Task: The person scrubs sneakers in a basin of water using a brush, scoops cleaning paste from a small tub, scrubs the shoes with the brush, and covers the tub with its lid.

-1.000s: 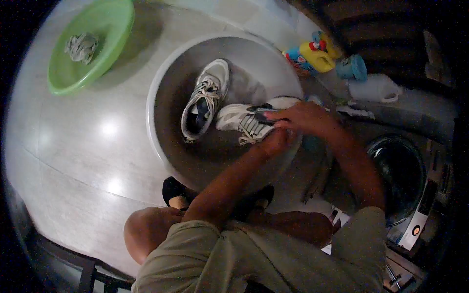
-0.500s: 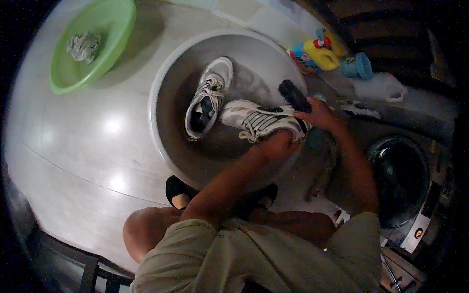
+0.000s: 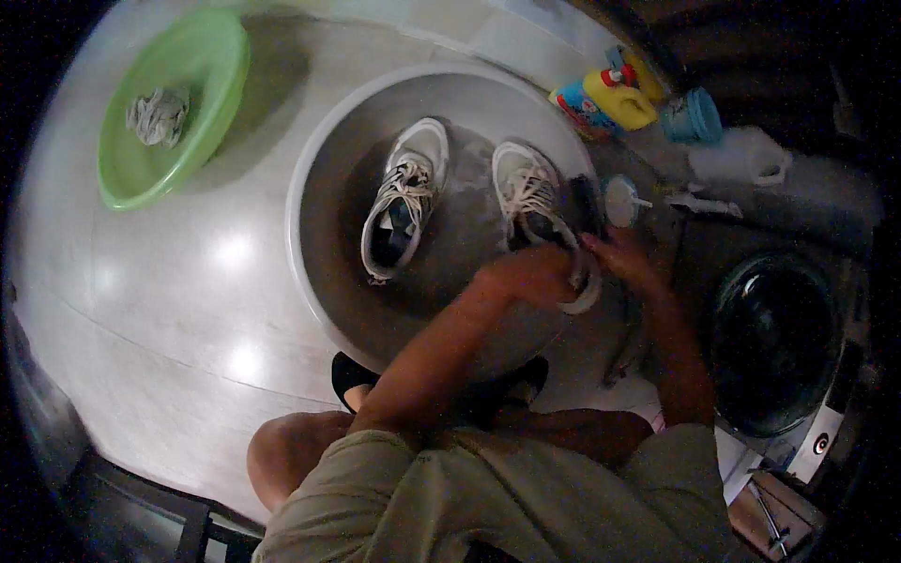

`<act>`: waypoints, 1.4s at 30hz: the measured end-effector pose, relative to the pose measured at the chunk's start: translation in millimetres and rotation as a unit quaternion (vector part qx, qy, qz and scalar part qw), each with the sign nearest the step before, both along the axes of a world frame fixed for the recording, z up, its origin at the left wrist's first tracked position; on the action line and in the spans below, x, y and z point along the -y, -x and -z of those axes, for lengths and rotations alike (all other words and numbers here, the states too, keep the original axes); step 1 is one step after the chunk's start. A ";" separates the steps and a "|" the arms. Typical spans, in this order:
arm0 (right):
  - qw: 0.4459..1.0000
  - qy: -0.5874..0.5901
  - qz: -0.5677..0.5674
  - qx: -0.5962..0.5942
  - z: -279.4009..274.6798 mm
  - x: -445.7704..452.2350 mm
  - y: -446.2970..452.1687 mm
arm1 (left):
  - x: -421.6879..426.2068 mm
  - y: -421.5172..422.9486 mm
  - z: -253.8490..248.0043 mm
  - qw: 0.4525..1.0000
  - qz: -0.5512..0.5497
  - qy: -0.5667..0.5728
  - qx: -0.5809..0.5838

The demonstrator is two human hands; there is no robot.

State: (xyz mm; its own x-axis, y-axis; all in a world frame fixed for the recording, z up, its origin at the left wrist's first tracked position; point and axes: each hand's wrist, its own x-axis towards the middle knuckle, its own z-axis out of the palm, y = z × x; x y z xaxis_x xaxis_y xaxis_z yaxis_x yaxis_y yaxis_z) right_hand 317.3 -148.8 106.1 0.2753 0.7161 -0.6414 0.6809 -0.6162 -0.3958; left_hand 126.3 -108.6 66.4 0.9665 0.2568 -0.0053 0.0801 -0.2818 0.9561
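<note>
A wide grey basin (image 3: 305, 267) holds two pale lace-up sneakers. My left hand (image 3: 533, 274) is closed on the heel end of the right-hand sneaker (image 3: 527, 186), whose toe points away from me. In my right hand (image 3: 621, 259) is a dark scrubbing brush (image 3: 584, 197), its head against or just beside that sneaker's outer side. I cannot tell if the bristles touch it. The other sneaker (image 3: 407, 197) lies untouched on the left in the basin, sole down, with loose laces.
A green basin (image 3: 235, 103) with a crumpled cloth (image 3: 158, 116) stands at the far left. Beyond the grey basin are a yellow bottle (image 3: 619, 101), a blue cup (image 3: 693, 116) and a translucent jug (image 3: 741, 158). A round dark glass lid (image 3: 777, 342) is at my right.
The held sneaker has swung from pointing left, tilted, to pointing away from me. The brush has come down from above its heel to its right side. My view has shifted slightly.
</note>
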 end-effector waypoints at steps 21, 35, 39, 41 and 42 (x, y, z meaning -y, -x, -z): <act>0.980 -0.110 0.126 0.112 190.7 -11.5 59.0 | 4.5 23.3 62.5 0.930 -0.028 0.036 -0.364; 0.989 -0.123 -0.005 0.086 242.9 -11.2 31.3 | 21.6 6.9 111.9 0.926 -0.287 0.027 -0.244; 0.974 -0.114 0.177 -0.079 211.3 -19.8 34.9 | 19.9 24.8 70.7 0.896 -0.294 -0.230 -0.240; 0.964 -0.133 0.191 -0.132 184.3 -21.2 35.5 | 6.4 24.2 93.8 0.874 -0.250 -0.359 -0.214; 0.957 -0.139 0.201 -0.155 172.6 -18.5 34.0 | -1.0 22.2 104.7 0.836 -0.200 -0.477 -0.183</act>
